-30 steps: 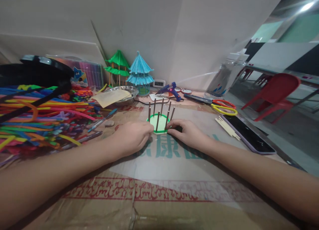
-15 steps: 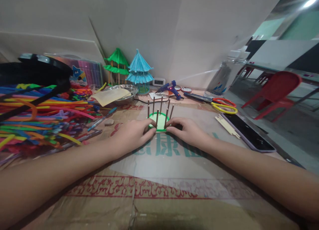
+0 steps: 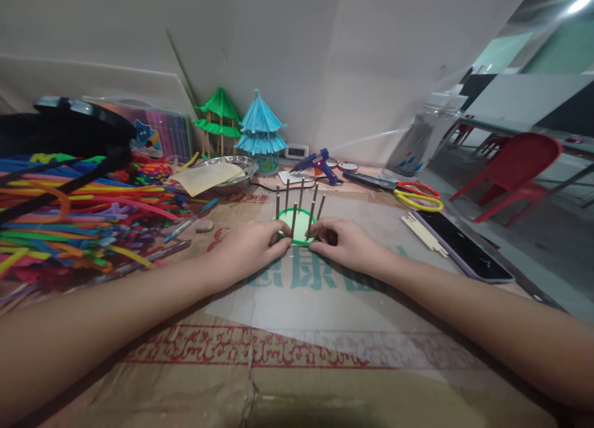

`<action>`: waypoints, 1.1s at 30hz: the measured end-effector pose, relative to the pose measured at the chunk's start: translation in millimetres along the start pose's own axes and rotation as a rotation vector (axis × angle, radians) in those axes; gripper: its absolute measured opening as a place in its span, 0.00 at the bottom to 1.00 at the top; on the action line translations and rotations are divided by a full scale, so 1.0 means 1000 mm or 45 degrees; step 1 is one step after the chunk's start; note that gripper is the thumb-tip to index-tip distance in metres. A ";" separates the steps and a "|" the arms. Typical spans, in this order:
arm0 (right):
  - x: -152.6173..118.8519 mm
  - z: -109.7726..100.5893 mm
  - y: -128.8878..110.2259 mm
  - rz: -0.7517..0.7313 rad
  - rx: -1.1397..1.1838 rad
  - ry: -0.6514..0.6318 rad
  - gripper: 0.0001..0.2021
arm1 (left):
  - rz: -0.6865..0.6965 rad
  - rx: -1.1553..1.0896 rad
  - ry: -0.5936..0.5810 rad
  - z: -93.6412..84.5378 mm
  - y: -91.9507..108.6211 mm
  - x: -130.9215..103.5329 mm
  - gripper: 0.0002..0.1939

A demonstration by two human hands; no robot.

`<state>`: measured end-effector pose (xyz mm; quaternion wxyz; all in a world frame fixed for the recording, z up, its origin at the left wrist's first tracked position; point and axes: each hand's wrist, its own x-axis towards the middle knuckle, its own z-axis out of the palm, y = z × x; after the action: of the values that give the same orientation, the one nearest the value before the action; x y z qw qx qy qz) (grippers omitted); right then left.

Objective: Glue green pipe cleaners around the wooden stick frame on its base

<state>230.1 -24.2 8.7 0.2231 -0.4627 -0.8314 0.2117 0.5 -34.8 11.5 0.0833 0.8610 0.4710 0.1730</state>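
A round light-green base (image 3: 301, 224) with a bright green rim lies on the cardboard in front of me. Several thin brown sticks (image 3: 294, 219) stand upright around its edge. My left hand (image 3: 255, 245) pinches the near left side of the base, thumb and forefinger at the foot of a front stick. On the near right side, my right hand (image 3: 346, 242) has its thumb and forefinger closed at the foot of another stick. The fingers partly hide the rim on both sides.
Fuzzy pipe cleaners (image 3: 83, 211) are heaped at left. Behind stand green (image 3: 219, 122) and blue (image 3: 260, 131) model pavilions, a metal dish (image 3: 248, 167) and a blue glue gun (image 3: 320, 163). Scissors (image 3: 417, 196), pale sticks (image 3: 423, 235) and a phone (image 3: 464, 245) lie at right.
Both hands keep their places at the base. The right fingers have shifted very slightly at the front right stick; the whole view has moved a little.
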 end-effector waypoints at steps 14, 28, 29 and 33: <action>0.002 0.000 0.003 -0.087 0.032 0.084 0.05 | 0.019 -0.015 0.000 0.002 -0.002 0.001 0.13; 0.005 0.003 0.000 0.072 0.187 0.084 0.10 | -0.001 0.008 -0.004 0.004 -0.003 0.003 0.12; 0.005 0.003 0.000 0.082 0.178 0.095 0.10 | -0.003 0.008 -0.006 0.004 -0.003 0.002 0.12; 0.007 0.004 0.001 0.084 0.142 0.132 0.10 | -0.029 -0.017 -0.022 0.004 -0.003 0.003 0.13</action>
<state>224.9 -18.1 5.8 0.2843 -0.4870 -0.7899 0.2408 1.0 -31.1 7.9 0.0949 0.8564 0.4791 0.1678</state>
